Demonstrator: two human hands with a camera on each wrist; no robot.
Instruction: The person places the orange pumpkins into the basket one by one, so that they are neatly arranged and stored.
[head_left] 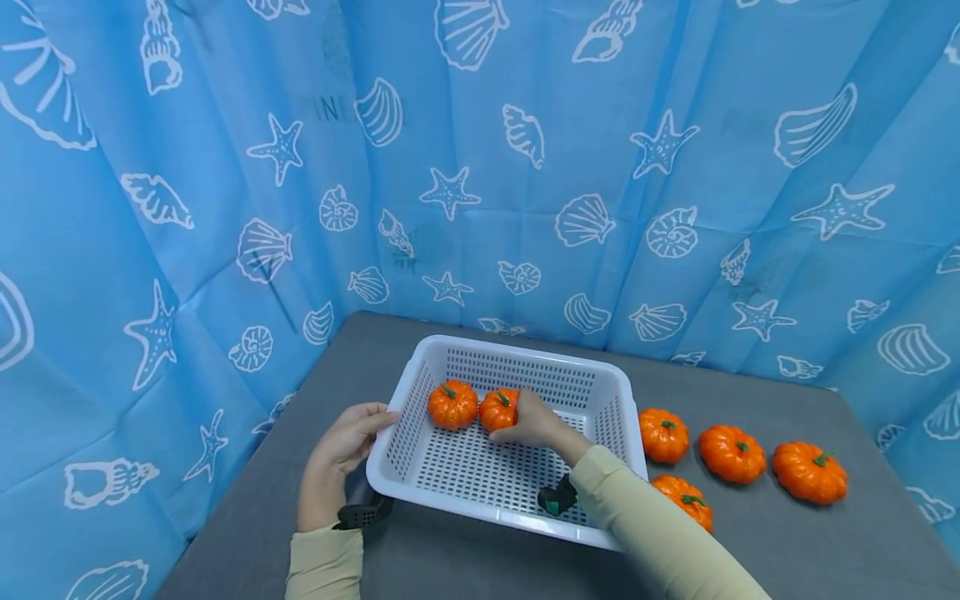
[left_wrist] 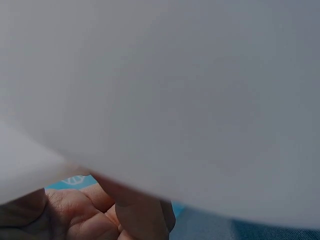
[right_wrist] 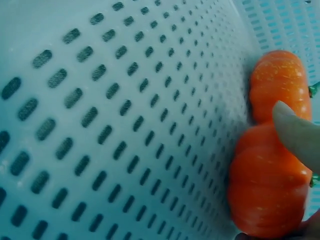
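Note:
In the head view a white perforated plastic basket (head_left: 480,498) stands on the table. My left hand (head_left: 352,437) holds its left rim, thumb over the edge; in the left wrist view the blurred basket wall (left_wrist: 165,100) hides most of that hand (left_wrist: 90,212). Inside the basket my right hand (head_left: 534,421) grips a small orange pumpkin (head_left: 498,410) with a green stem. Just left of it sits another pumpkin (head_left: 452,405). In the right wrist view the thumb (right_wrist: 295,132) lies against the gripped pumpkin (right_wrist: 267,185), and the other pumpkin (right_wrist: 280,85) is right beside it.
Several more pumpkins lie on the grey table (head_left: 750,533) right of the basket, among them one by its wall (head_left: 663,435), one in the middle (head_left: 732,454) and one at far right (head_left: 810,472). A blue shell-patterned curtain (head_left: 480,183) hangs behind the table and along its left side.

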